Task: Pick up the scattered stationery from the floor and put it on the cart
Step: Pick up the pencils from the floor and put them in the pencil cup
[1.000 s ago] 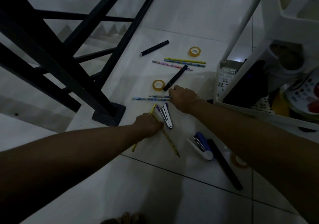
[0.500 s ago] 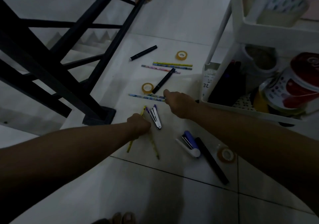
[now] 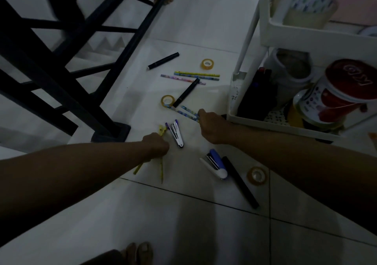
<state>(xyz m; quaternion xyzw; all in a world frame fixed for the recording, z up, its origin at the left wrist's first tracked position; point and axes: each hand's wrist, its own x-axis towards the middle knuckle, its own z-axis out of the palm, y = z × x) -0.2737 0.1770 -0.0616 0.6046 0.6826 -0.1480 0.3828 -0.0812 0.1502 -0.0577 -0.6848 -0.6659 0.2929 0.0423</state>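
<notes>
The white cart [image 3: 253,119] stands at the floor's [image 3: 183,213] right side, just beside the right hand [image 3: 211,126], which pinches two patterned pencils [image 3: 188,112] whose long axis slants up-left toward a tape roll [image 3: 167,100]. The left hand [image 3: 156,146] is curled round a yellow compass [image 3: 162,162] near the railing post [image 3: 111,135]. Open tile lies between the right hand and the cart; a stapler [image 3: 216,165] and markers [image 3: 187,92] remain scattered.

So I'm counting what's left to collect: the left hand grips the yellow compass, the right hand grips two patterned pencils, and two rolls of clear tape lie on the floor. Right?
Not quite: the head view shows three tape rolls on the floor, not two. The rest holds: the left hand grips the yellow compass, and the right hand grips two patterned pencils.
</notes>
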